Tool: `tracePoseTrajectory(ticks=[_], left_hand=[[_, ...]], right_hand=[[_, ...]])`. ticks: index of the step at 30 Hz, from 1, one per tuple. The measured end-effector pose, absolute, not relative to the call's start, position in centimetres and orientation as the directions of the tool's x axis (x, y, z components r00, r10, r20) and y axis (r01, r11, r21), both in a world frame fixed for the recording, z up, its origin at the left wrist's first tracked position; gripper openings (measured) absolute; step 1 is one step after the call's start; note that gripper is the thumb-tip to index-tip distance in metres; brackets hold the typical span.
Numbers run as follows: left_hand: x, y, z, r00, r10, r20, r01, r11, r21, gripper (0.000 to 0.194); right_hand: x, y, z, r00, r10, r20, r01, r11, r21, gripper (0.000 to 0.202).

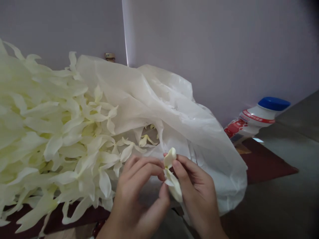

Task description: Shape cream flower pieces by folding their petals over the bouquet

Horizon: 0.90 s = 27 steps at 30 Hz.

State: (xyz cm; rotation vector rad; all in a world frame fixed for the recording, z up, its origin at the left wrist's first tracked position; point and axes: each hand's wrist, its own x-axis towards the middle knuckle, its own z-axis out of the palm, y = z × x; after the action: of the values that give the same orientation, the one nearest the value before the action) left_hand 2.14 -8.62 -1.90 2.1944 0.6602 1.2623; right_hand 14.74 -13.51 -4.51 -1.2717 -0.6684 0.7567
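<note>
A pale cream flower (174,187) with long petals is between my two hands, low in the middle of the view. My right hand (199,189) pinches it between thumb and fingers from the right. From the left, my left hand (139,192) has its thumb and fingertips closed at the flower's middle. Just left of my hands lies a large heap of similar cream flowers (59,132). Behind and beneath my hands spreads a crumpled white plastic bag (174,106), with a few small flowers (147,139) in its opening.
A white bottle (254,121) with a blue cap and red label leans at the right, beside the wall (211,43). A small jar top (110,56) shows behind the bag. A dark red surface (269,164) extends under the bag and flowers.
</note>
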Motion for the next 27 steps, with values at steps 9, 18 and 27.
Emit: tracePoseTrajectory(ticks=[9, 18, 27], left_hand=[[1.5, -8.0, -1.3, 0.68, 0.579, 0.449, 0.063, -0.656, 0.752, 0.026], [1.9, -7.3, -1.4, 0.482, 0.759, 0.437, 0.083, -0.537, 0.84, 0.009], [1.3, -6.9, -0.6, 0.55, 0.711, 0.438, 0.085, -0.57, 0.818, 0.016]], right_hand=[[16.6, -13.0, -4.5, 0.251, 0.966, -0.069, -0.521, 0.075, -0.85, 0.022], [16.3, -13.8, -6.4, 0.251, 0.929, 0.273, -0.211, 0.328, -0.921, 0.018], [15.8, -13.6, -5.8, 0.262, 0.941, 0.212, -0.25, 0.278, -0.927, 0.017]])
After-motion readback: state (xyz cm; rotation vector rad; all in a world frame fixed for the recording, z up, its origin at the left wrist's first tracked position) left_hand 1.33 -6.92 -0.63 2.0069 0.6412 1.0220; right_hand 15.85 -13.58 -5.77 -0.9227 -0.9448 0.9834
